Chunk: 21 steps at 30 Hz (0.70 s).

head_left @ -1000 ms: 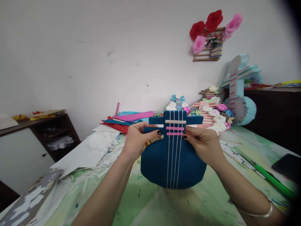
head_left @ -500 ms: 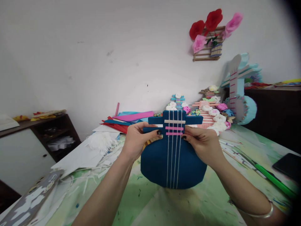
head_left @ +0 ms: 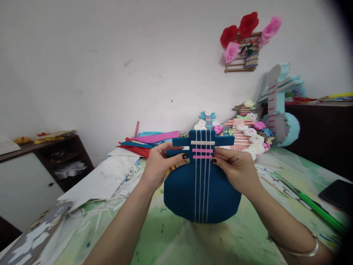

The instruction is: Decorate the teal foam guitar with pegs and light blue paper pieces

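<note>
A dark blue craft lute (head_left: 182,195) stands upright in front of me, its rounded lower edge near the tabletop. Several white strings run down its middle, crossed by one cream strip (head_left: 202,142) and two pink strips (head_left: 202,150) on the neck. My left hand (head_left: 160,165) is closed on the left pegs, its thumb lying across the lower one. On the other side of the neck my right hand (head_left: 238,167) pinches the lute below the upper right peg. The lute's back and the fingers behind it are hidden.
Coloured paper strips (head_left: 157,137) and white shredded paper (head_left: 118,167) lie to the left. Small flower-trimmed lutes (head_left: 242,136) lean at the back wall. Brushes, a green-handled tool (head_left: 317,208) and a black phone (head_left: 338,193) lie on the right.
The view has shifted slightly, and the lute sits a little further left with a small tilt. Both hands keep the same hold.
</note>
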Available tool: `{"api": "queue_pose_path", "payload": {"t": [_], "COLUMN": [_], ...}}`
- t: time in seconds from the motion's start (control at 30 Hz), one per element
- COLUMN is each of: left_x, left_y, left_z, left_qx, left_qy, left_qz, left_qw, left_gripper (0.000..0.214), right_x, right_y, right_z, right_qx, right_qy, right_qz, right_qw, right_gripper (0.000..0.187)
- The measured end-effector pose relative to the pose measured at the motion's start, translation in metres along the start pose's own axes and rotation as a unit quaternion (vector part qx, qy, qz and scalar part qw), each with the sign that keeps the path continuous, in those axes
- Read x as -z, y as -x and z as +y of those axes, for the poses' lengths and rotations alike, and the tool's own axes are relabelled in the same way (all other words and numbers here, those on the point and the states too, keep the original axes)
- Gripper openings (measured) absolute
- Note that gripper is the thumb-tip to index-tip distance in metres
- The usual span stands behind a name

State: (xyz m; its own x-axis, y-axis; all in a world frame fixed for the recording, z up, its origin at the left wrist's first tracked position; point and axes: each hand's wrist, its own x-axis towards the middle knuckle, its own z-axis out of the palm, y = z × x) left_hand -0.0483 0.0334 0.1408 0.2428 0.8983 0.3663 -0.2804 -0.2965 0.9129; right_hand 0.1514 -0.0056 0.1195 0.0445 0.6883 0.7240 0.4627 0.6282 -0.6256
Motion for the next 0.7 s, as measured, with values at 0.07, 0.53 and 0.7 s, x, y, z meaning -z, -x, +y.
{"api": "queue_pose_path", "payload": {"t": [0.07,0.53,0.7], "left_x": [0.0001,-0.0014,-0.0004], "left_y": [-0.0002,0.0018,0.0029], "left_z": [-0.001,0.0014,0.0002], "left_qx": [0.003,0.0,-0.003], "left_qy": [-0.002,-0.009,-0.014], "left_qz": [-0.004,0.009,0.007], "left_qw": [1.0,1.0,1.0], "left_gripper": [0.026,0.019,0.02], "right_x": [0.0,-0.0009,-0.0019], "right_y": [0.0,0.004,0.0044], "right_z": [-0.0011,-0.0078,-0.0061], "right_qx": [0.006,0.037,0.043], "right_qy": [0.005,0.031,0.043], "right_qz": [0.001,0.002,0.013], "right_qw": [1.0,0.999,0.998], "right_gripper": [0.027,0.027,0.026]}}
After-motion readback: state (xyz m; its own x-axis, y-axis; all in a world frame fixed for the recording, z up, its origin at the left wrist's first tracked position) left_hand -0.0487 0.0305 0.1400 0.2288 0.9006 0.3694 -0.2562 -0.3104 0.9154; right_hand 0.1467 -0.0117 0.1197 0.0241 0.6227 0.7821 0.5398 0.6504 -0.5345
